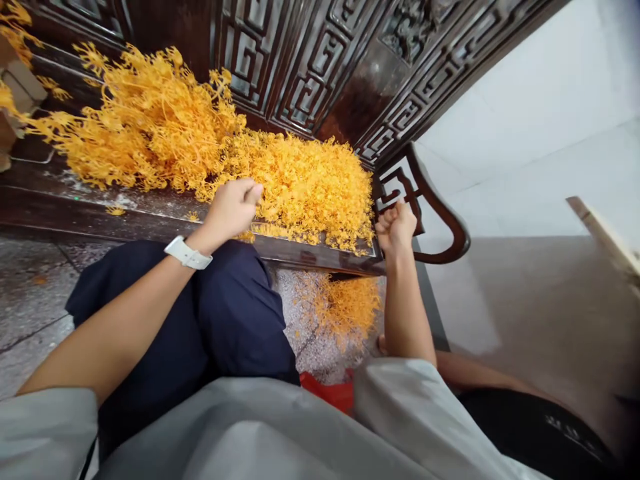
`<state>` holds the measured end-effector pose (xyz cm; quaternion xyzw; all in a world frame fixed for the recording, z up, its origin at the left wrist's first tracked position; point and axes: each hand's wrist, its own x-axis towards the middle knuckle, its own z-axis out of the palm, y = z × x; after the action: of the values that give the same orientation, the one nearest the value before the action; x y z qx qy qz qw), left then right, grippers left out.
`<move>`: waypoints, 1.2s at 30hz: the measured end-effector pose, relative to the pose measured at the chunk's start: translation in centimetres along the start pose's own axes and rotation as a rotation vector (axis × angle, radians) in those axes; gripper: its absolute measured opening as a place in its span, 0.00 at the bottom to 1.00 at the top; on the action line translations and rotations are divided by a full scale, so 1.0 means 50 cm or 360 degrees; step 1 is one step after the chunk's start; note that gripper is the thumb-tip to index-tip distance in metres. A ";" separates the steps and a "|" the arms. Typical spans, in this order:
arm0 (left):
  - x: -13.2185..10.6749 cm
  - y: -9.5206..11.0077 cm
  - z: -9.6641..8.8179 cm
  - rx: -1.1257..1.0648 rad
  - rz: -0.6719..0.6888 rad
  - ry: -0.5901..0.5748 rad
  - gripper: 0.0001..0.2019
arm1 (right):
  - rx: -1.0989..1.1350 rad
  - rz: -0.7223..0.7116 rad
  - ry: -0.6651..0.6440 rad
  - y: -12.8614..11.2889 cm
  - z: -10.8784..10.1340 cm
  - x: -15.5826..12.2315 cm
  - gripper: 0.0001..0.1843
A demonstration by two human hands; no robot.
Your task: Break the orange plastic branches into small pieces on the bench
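A big heap of orange plastic sprigs (165, 127) lies on a dark carved wooden bench (75, 213). A second, flatter pile of small orange pieces (310, 187) covers the bench's right end. My left hand (233, 208), with a white watch on its wrist, is closed in a loose fist at the front edge of that pile, touching the pieces. My right hand (397, 227) is closed in a fist just past the bench's right end, by the curved armrest (440, 220). What either fist holds is hidden.
More orange pieces (345, 307) lie on the speckled floor under the bench edge. My dark-trousered knee (220, 307) is raised before the bench. Something red (330, 393) shows by my lap. A pale wall and a wooden board's edge (605, 233) stand at the right.
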<state>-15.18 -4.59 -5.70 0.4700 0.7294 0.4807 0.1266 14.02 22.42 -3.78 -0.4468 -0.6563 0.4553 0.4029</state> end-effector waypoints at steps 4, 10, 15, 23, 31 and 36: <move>0.034 -0.020 -0.006 -0.0480 -0.0121 0.0086 0.21 | -0.0629 -0.0324 -0.0258 -0.003 0.003 0.021 0.28; 0.045 -0.012 0.050 -0.0965 -0.0490 -0.0016 0.18 | -0.1478 -0.0643 -0.0254 -0.007 0.125 0.126 0.55; 0.052 0.003 0.069 -0.1061 -0.0515 -0.0002 0.16 | -0.0937 -0.0658 -0.0325 0.002 0.233 0.093 0.55; 0.048 -0.001 0.090 -0.1078 -0.0432 -0.0018 0.17 | 0.0449 0.0185 -0.0810 -0.044 0.413 -0.148 0.52; 0.034 -0.002 0.067 -0.0980 -0.0349 -0.0197 0.24 | 0.0569 0.0473 -0.0730 -0.096 0.409 -0.129 0.42; 0.032 0.009 0.061 -0.0966 -0.0386 -0.0245 0.24 | 0.0548 0.0587 -0.0920 -0.088 0.391 -0.127 0.35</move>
<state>-13.83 -1.50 -6.44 0.3555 0.5918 0.6206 0.3717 -3.47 10.89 -5.45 -0.3364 -0.5654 0.7309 0.1815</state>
